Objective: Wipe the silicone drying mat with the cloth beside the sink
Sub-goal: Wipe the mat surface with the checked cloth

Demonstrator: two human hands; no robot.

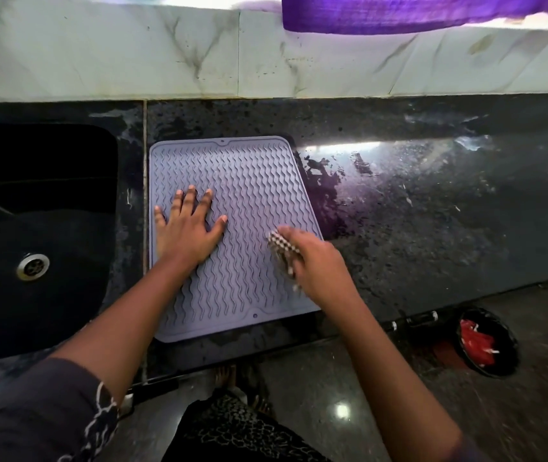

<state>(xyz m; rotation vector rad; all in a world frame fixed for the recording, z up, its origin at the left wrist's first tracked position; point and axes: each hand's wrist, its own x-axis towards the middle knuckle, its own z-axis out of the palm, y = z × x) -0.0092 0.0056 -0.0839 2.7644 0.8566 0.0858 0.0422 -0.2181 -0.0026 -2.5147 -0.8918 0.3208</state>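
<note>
A lilac silicone drying mat (249, 181) with wavy ridges lies flat on the dark stone counter, just right of the sink. My left hand (187, 228) presses flat on the mat's left half, fingers spread. At the mat's right edge my right hand (316, 261) is closed around a bunched checked cloth (282, 251), brown and white, which touches the mat. The cloth and right hand look blurred.
A black sink (32, 208) with a metal drain (32, 266) is at the left. The counter (416, 211) right of the mat is wet. A purple cloth (399, 11) hangs above the marble backsplash. A black bin (486, 341) with red waste stands on the floor.
</note>
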